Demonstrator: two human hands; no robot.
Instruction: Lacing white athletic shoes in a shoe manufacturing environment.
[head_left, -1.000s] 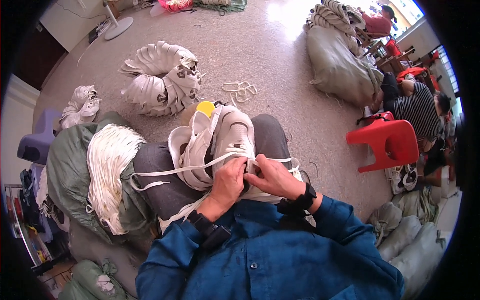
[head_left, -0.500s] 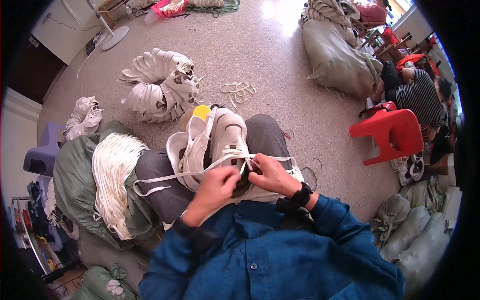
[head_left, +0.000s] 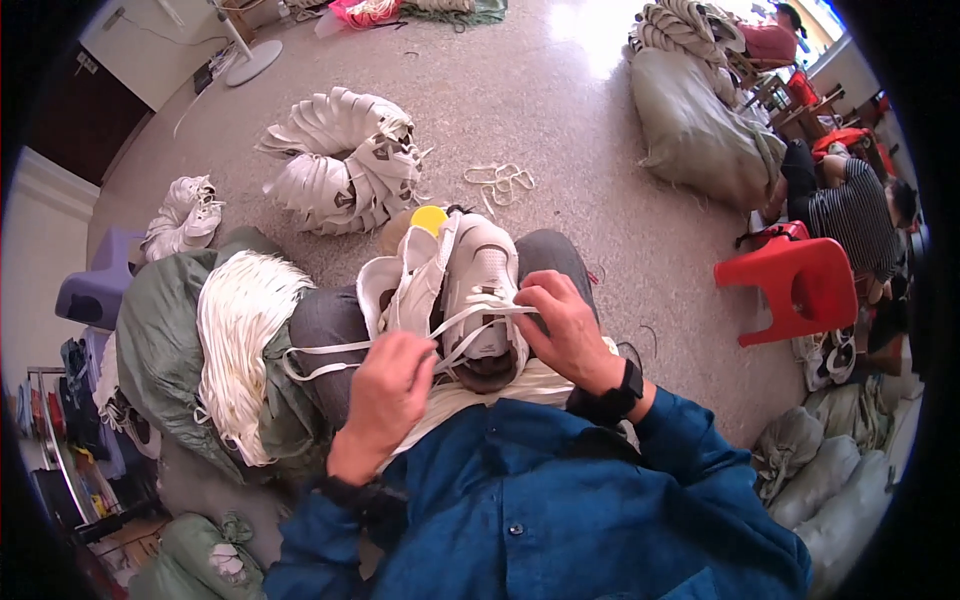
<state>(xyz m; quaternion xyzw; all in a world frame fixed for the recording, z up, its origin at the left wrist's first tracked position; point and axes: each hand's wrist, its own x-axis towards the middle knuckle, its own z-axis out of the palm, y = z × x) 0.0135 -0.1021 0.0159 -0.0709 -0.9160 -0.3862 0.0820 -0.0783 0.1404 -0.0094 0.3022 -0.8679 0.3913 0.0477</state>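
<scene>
No lettering, label, number or sign could be read on the shoe (head_left: 488, 262), the large sack (head_left: 690, 130) or the red stool (head_left: 785, 265).

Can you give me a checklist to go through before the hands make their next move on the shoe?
1. Shoe on the lap, toe pointing away: ok.
2. Right hand on the white lace: ok, its fingertips appear to pinch it.
3. Left hand gripping lace: cannot tell, its fingers are blurred.
4. Lace pulled snug: not ok, slack lies over the shoe and left leg.
5. Bundle of laces close by: ok, on the green sack.
</scene>
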